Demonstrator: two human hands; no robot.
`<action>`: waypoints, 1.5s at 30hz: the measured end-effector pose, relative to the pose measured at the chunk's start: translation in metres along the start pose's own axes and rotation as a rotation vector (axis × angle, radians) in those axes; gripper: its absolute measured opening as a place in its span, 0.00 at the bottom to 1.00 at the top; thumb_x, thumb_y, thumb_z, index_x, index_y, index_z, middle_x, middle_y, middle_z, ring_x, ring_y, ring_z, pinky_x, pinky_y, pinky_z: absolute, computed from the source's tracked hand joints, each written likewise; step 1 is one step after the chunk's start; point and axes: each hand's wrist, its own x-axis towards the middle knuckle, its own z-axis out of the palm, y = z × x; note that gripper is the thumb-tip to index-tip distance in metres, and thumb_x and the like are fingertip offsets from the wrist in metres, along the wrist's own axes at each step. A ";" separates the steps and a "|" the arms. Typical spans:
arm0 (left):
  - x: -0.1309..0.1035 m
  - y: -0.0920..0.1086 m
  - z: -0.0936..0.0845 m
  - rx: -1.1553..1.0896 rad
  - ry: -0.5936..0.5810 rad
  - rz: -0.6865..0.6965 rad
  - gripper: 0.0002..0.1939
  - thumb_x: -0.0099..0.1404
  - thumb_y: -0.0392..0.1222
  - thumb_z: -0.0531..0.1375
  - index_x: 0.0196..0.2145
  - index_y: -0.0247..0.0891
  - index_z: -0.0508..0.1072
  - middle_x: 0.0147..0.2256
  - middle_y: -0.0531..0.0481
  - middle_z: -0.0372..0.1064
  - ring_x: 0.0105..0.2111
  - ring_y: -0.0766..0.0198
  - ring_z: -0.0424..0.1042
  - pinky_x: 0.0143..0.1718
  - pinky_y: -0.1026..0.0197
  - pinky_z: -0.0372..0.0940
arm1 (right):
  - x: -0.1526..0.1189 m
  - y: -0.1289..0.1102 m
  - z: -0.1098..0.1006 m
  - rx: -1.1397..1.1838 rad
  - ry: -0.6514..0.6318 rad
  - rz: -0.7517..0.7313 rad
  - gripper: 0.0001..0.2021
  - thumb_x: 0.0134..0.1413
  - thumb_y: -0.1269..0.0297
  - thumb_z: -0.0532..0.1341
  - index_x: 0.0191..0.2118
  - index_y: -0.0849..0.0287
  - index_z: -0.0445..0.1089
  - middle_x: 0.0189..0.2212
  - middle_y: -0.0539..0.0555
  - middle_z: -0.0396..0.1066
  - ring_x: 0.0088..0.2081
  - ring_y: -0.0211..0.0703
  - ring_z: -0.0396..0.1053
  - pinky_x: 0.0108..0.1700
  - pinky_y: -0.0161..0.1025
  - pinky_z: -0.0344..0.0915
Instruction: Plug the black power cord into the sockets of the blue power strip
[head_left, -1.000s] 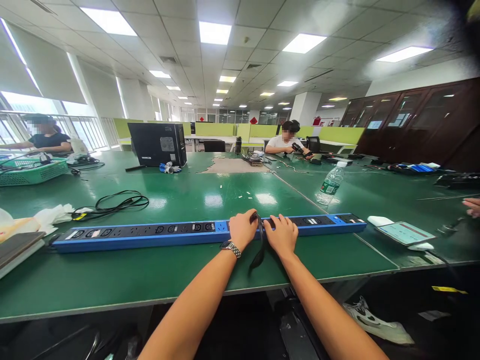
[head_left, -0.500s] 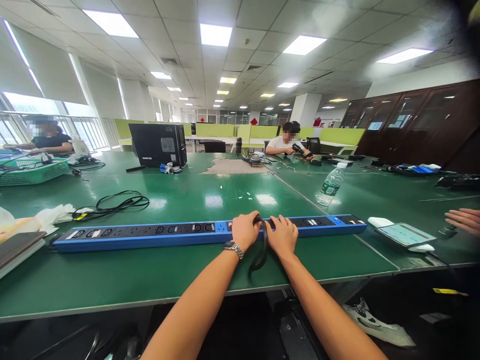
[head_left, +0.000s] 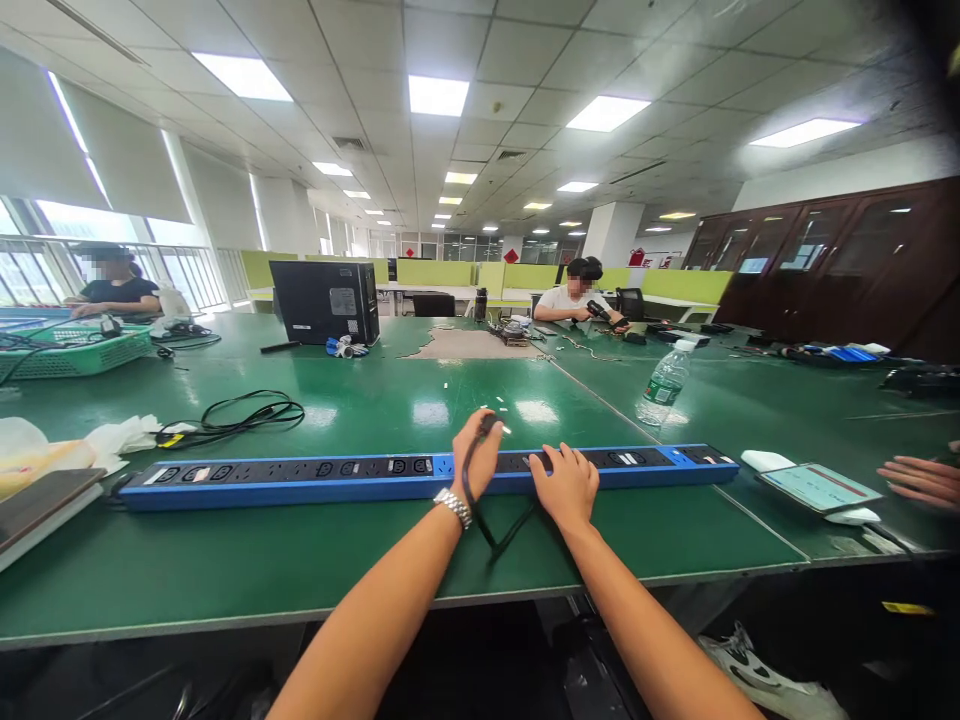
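A long blue power strip (head_left: 285,481) with black sockets lies across the green table in front of me. My left hand (head_left: 477,455) is raised above its middle, closed around the black plug (head_left: 489,424) of a cable. From that plug the black cable (head_left: 480,525) hangs in a loop over the strip's near edge and runs up to my right hand, where it goes out of sight. My right hand (head_left: 566,485) rests over the strip to the right of the middle, fingers bent onto its top and gripping it. What lies under this palm is hidden.
A water bottle (head_left: 666,385) stands beyond the strip. A tablet device (head_left: 817,487) lies to the right, near another person's hand (head_left: 922,483). To the left are a coiled black cable (head_left: 247,408), a dark notebook (head_left: 41,505) and a green basket (head_left: 90,352). A computer case (head_left: 326,302) stands farther back.
My left hand has lifted off the strip and moved slightly left with the plug, leaving sockets beneath uncovered. The cable loop has opened wider. My right hand stays on the strip.
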 end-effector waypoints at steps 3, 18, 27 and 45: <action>0.007 -0.017 -0.054 0.087 0.085 0.038 0.14 0.68 0.45 0.56 0.48 0.39 0.72 0.40 0.48 0.77 0.37 0.62 0.75 0.41 0.62 0.68 | 0.001 0.001 0.002 0.006 -0.014 0.004 0.23 0.61 0.50 0.52 0.54 0.57 0.73 0.60 0.60 0.65 0.62 0.54 0.56 0.63 0.52 0.45; -0.047 -0.112 -0.204 0.901 0.141 -0.040 0.17 0.70 0.45 0.51 0.54 0.41 0.67 0.41 0.45 0.77 0.43 0.54 0.74 0.49 0.55 0.62 | 0.005 0.010 0.013 0.015 -0.031 -0.003 0.26 0.60 0.48 0.49 0.54 0.57 0.72 0.60 0.58 0.65 0.62 0.56 0.55 0.64 0.53 0.45; -0.047 -0.123 -0.205 0.867 0.151 -0.025 0.17 0.70 0.43 0.52 0.54 0.42 0.67 0.41 0.47 0.77 0.43 0.55 0.74 0.49 0.56 0.61 | 0.008 0.013 0.018 0.016 -0.057 0.006 0.27 0.59 0.46 0.50 0.54 0.55 0.72 0.60 0.57 0.65 0.62 0.56 0.55 0.64 0.52 0.45; -0.045 -0.119 -0.208 0.844 0.175 -0.062 0.18 0.69 0.45 0.53 0.54 0.43 0.71 0.36 0.47 0.78 0.38 0.55 0.75 0.43 0.57 0.63 | 0.008 0.007 0.006 -0.013 -0.097 0.012 0.25 0.60 0.48 0.51 0.55 0.54 0.72 0.61 0.56 0.64 0.63 0.54 0.55 0.64 0.51 0.46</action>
